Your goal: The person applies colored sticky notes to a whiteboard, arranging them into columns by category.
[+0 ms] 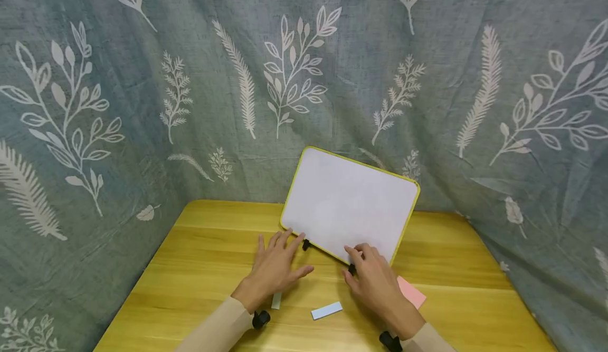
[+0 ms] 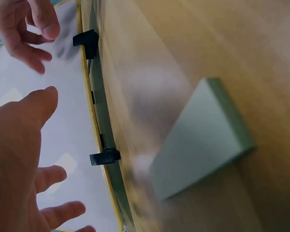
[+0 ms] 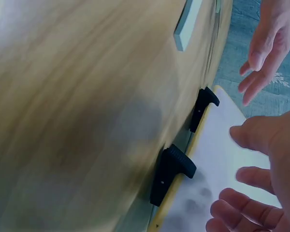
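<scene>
Board (image 1: 349,199) stands tilted on table (image 1: 214,241), left clip (image 1: 306,245) and right clip (image 1: 352,269) at its lower edge. Left hand (image 1: 274,268): fingers spread, by lower left edge; contact cannot be told. Right hand (image 1: 377,281): fingers loosely bent, holding nothing, near right clip. Blue block (image 1: 326,310) lies between wrists.

Grey-green drapes (image 1: 351,85) — printed with white leaves (image 1: 58,94) — hang behind and beside a yellow wood-grain table (image 1: 204,267).

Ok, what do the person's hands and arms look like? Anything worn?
Left hand and right hand: both bare, no gloves. Plain light-beige sleeves, each with a small black device at its end. No cables visible.
</scene>
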A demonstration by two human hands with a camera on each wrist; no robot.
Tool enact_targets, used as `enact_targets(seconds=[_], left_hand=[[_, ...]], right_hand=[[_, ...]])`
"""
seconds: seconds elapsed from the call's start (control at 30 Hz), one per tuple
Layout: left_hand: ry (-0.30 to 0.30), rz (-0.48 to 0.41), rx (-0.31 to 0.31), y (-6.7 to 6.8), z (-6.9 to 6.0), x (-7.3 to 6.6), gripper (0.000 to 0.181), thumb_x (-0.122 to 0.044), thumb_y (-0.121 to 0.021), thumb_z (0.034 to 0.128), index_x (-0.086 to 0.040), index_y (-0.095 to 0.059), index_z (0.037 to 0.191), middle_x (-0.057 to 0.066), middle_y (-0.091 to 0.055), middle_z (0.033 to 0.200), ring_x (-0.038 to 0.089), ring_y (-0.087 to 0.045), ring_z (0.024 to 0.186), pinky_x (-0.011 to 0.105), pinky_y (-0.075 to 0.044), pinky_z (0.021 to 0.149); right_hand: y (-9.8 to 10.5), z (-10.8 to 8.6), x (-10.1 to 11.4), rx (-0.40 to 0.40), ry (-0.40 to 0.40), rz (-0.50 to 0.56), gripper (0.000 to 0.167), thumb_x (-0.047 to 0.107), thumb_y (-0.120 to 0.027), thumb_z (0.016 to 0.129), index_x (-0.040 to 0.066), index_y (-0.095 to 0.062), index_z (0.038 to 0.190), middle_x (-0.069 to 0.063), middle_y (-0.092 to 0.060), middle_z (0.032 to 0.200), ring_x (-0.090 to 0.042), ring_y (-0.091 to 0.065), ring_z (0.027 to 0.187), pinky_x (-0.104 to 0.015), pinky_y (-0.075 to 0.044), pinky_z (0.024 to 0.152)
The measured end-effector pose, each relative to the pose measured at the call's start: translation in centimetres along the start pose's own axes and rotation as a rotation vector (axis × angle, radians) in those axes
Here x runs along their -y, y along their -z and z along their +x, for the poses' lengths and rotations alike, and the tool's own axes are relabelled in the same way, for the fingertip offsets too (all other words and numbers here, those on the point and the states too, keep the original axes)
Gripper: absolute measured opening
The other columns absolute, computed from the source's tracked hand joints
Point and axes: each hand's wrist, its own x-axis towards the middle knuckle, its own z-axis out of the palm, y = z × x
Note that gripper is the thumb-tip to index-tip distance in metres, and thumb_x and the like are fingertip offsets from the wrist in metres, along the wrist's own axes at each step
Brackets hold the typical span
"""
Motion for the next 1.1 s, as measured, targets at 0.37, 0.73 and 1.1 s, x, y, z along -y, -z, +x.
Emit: enact_targets(seconds=[0.37,0.73,1.1], left_hand=[[-0.05,0.026,0.012,-0.4,1.9,0.2,0.082,-0.067,-0.072,0.1105,-0.025,-0.051,0.178,0.015,-0.057,0.175,0.044,-0.054,0.163,0.084,-0.028,0.137],[-0.15,0.076,0.009,-0.8,3.5,0.7,0.066,-0.058,-0.078,0.1106,-0.019,-0.068,0.163,0.008,-0.072,0.148,0.033,-0.071,0.138,0.059,-0.057,0.121],[-0.179,0.051,0.029,-1.2,4.4,0.6,0.041,-0.035,-0.079,0.1139,-0.011,-0.075,0.147,0.007,-0.077,0.134,0.026,-0.076,0.122,0.044,-0.066,0.105]], right_hand=[[-0.4,-0.3,-0.3,-0.009,0.029,0.108,0.05,0.006,-0.101,0.089,0.0,-0.082,0.135,-0.012,-0.071,0.113,-0.021,-0.066,0.093,-0.032,-0.061,0.074],[-0.7,-0.3,-0.2,0.101,-0.036,0.131,0.039,0.002,-0.097,0.093,0.001,-0.083,0.13,-0.008,-0.068,0.103,-0.016,-0.063,0.083,-0.026,-0.057,0.068],[-1.0,0.2,-0.3,0.143,-0.083,0.132,0.015,-0.006,-0.09,0.096,0.0,-0.081,0.106,-0.009,-0.068,0.099,-0.027,-0.076,0.084,-0.036,-0.067,0.071]])
